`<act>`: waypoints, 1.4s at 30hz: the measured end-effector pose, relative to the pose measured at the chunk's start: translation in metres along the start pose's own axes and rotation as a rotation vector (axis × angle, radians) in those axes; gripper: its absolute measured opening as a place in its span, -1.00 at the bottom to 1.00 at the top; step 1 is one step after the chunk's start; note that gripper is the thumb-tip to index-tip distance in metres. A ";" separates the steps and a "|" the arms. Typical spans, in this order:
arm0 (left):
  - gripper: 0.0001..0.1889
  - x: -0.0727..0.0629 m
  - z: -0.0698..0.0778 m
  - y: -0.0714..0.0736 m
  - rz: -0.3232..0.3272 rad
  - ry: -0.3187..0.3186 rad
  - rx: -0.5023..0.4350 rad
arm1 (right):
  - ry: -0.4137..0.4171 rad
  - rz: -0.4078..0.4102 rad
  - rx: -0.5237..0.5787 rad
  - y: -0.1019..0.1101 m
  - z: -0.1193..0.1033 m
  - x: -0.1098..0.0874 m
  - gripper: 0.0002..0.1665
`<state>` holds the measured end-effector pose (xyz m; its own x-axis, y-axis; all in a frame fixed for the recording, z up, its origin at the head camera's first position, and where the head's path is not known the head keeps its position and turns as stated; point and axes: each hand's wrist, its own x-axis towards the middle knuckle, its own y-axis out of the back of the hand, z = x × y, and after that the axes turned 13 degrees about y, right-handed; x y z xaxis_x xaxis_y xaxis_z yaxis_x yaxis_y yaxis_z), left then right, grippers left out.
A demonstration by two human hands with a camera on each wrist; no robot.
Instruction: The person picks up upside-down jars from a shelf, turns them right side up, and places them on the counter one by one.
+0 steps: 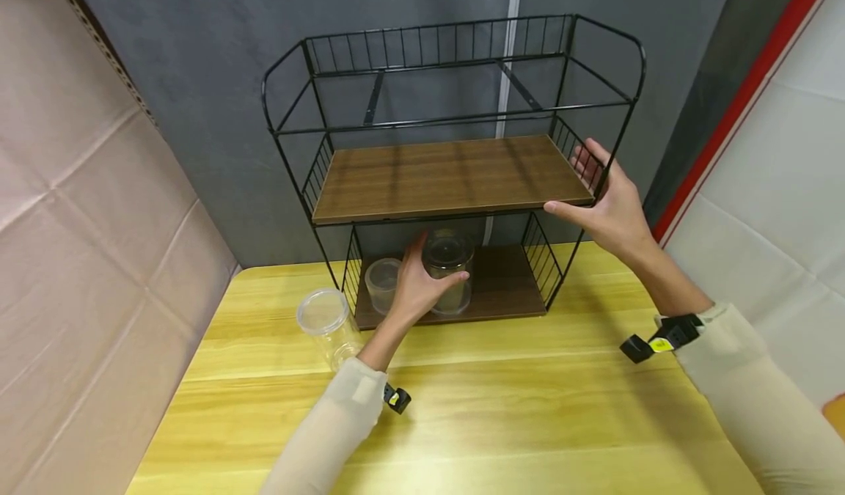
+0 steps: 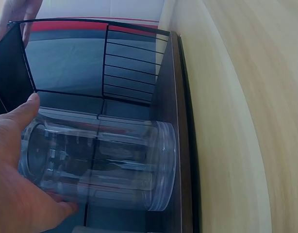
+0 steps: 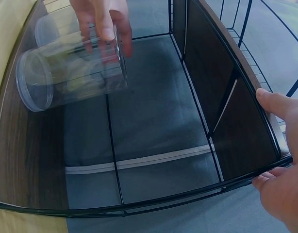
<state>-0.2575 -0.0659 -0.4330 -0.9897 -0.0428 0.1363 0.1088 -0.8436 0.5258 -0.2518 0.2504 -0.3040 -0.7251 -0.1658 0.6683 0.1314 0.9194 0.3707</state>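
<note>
My left hand point(image 1: 420, 281) holds a clear plastic jar point(image 1: 452, 284) near its upper end, thumb on one side and fingers on the other. This jar point(image 2: 100, 158) stands over the lower board point(image 1: 498, 282) of a black wire rack, with its ridged wide end down at the wood. Just left of the hand, a second clear jar point(image 1: 381, 284) sits on the same board. My right hand point(image 1: 617, 205) grips the rack's right side at the middle wooden shelf point(image 1: 449, 176), with the thumb on the front edge and the fingers behind the wire side.
Another clear jar point(image 1: 325, 323) stands on the wooden table point(image 1: 502, 407), left of the rack and close to my left forearm. The top tier of the rack is a bare wire frame point(image 1: 436, 66) with two crossbars. A grey cloth wall point(image 1: 218, 128) rises behind.
</note>
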 end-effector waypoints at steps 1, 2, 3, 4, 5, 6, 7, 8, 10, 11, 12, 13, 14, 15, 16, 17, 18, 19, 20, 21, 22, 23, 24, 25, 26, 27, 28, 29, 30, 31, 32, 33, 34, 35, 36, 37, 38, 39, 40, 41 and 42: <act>0.19 0.001 -0.001 -0.001 0.001 -0.001 -0.002 | -0.001 0.000 0.001 0.000 0.000 0.000 0.27; 0.19 0.001 -0.001 -0.001 0.002 -0.001 -0.001 | -0.002 0.000 0.001 0.000 0.000 0.000 0.27; 0.19 0.001 -0.002 -0.001 0.003 -0.002 -0.003 | -0.005 0.001 0.003 -0.001 0.000 0.000 0.28; 0.18 0.002 -0.002 -0.002 0.004 -0.003 -0.005 | -0.007 0.002 0.003 -0.001 0.000 0.000 0.28; 0.18 0.002 -0.002 -0.002 0.005 -0.004 -0.007 | -0.009 0.002 0.003 -0.001 0.000 0.000 0.27; 0.18 0.002 -0.002 -0.002 0.004 -0.004 -0.009 | -0.010 0.003 0.003 -0.001 0.000 0.000 0.27; 0.17 0.002 -0.002 -0.002 0.002 -0.005 -0.013 | -0.009 0.004 0.003 -0.001 0.000 0.000 0.27; 0.17 0.002 -0.001 -0.003 0.001 -0.004 -0.015 | -0.009 0.004 0.004 0.000 0.000 0.000 0.27; 0.17 0.002 -0.001 -0.002 -0.003 0.001 -0.017 | -0.007 0.004 0.004 0.000 0.000 0.000 0.27; 0.17 0.002 -0.001 -0.002 -0.003 0.003 -0.018 | -0.007 0.004 0.005 0.000 0.000 0.000 0.27; 0.17 0.002 -0.001 -0.002 -0.003 0.004 -0.020 | -0.006 0.003 0.005 0.000 0.000 0.000 0.27; 0.17 0.002 -0.001 -0.002 -0.003 0.006 -0.019 | -0.005 0.003 0.008 -0.001 0.000 0.000 0.27; 0.17 0.001 -0.001 -0.002 -0.001 0.007 -0.019 | -0.005 0.002 0.009 -0.001 0.000 0.000 0.27; 0.17 0.001 -0.002 -0.002 0.000 0.008 -0.019 | -0.004 0.002 0.009 -0.001 0.000 0.000 0.27; 0.17 0.001 -0.002 -0.001 0.003 0.007 -0.021 | -0.003 0.001 0.008 -0.001 0.001 0.000 0.27; 0.17 0.001 -0.002 -0.001 0.005 0.006 -0.023 | -0.001 0.001 0.006 -0.001 0.000 0.000 0.27; 0.17 0.001 -0.002 -0.001 0.007 0.004 -0.023 | 0.000 0.000 0.007 -0.001 0.000 0.000 0.27; 0.17 0.000 -0.002 -0.001 0.008 0.003 -0.023 | 0.001 0.000 0.006 -0.001 0.000 0.000 0.27; 0.16 0.000 -0.002 0.000 0.008 0.000 -0.022 | 0.001 0.000 0.005 0.000 0.000 0.000 0.27; 0.16 0.000 -0.001 0.000 0.007 -0.002 -0.022 | 0.001 0.000 0.006 0.000 0.000 0.000 0.27; 0.16 -0.001 -0.001 0.000 0.006 -0.004 -0.021 | 0.000 0.000 0.005 0.000 -0.001 0.000 0.27; 0.16 -0.002 0.000 0.000 0.005 -0.004 -0.020 | -0.001 -0.001 0.006 0.000 -0.001 0.000 0.27; 0.16 -0.003 0.001 0.000 0.005 -0.004 -0.019 | -0.004 0.000 0.008 0.000 0.000 0.000 0.27; 0.16 -0.004 0.001 0.000 0.005 -0.003 -0.019 | -0.005 0.001 0.009 0.000 0.000 0.000 0.27; 0.16 -0.005 0.002 0.001 0.006 -0.004 -0.020 | -0.005 0.002 0.009 0.000 0.000 0.000 0.27; 0.16 -0.006 0.003 0.001 0.009 -0.003 -0.022 | -0.004 0.002 0.009 0.000 0.001 0.000 0.27; 0.16 -0.007 0.003 0.001 0.012 -0.004 -0.024 | -0.002 0.003 0.008 0.000 0.001 0.000 0.27; 0.16 -0.008 0.004 0.002 0.016 -0.006 -0.026 | 0.002 0.005 0.012 -0.001 0.001 0.000 0.26; 0.16 -0.009 0.004 0.003 0.020 -0.010 -0.031 | 0.005 0.006 0.013 -0.001 0.001 -0.001 0.25; 0.16 -0.010 0.005 0.003 0.022 -0.013 -0.036 | 0.007 0.009 0.011 -0.001 0.001 -0.001 0.25; 0.16 -0.011 0.006 0.004 0.024 -0.016 -0.042 | 0.010 0.012 0.008 -0.001 0.001 -0.002 0.24; 0.16 -0.012 0.006 0.004 0.025 -0.016 -0.047 | 0.012 0.015 0.005 -0.001 0.001 -0.003 0.24; 0.16 -0.014 0.006 0.005 0.026 -0.017 -0.055 | 0.014 0.018 0.004 -0.001 0.001 -0.004 0.23; 0.16 -0.015 0.006 0.006 0.025 -0.015 -0.063 | 0.017 0.021 0.004 -0.001 0.001 -0.005 0.23; 0.15 -0.016 0.006 0.006 0.022 -0.011 -0.071 | 0.019 0.023 0.002 -0.001 0.001 -0.006 0.22; 0.15 -0.017 0.006 0.007 0.021 -0.008 -0.081 | 0.021 0.025 -0.003 -0.001 0.001 -0.006 0.22; 0.14 -0.019 0.006 0.007 0.019 -0.005 -0.092 | 0.025 0.025 -0.007 -0.001 0.001 -0.007 0.22; 0.14 -0.020 0.006 0.007 0.016 -0.002 -0.103 | 0.028 0.025 -0.012 -0.001 0.001 -0.008 0.22; 0.13 -0.021 0.006 0.008 0.012 0.000 -0.114 | 0.029 0.025 -0.016 -0.001 0.000 -0.009 0.22; 0.12 -0.023 0.006 0.008 0.007 0.004 -0.126 | 0.031 0.024 -0.019 -0.001 0.000 -0.011 0.23; 0.12 -0.024 0.006 0.009 0.000 0.009 -0.141 | 0.032 0.024 -0.021 -0.001 0.000 -0.012 0.23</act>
<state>-0.2321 -0.0692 -0.4271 -0.9906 -0.0469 0.1288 0.0954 -0.9105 0.4023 -0.2430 0.2514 -0.3119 -0.6998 -0.1555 0.6972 0.1626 0.9157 0.3674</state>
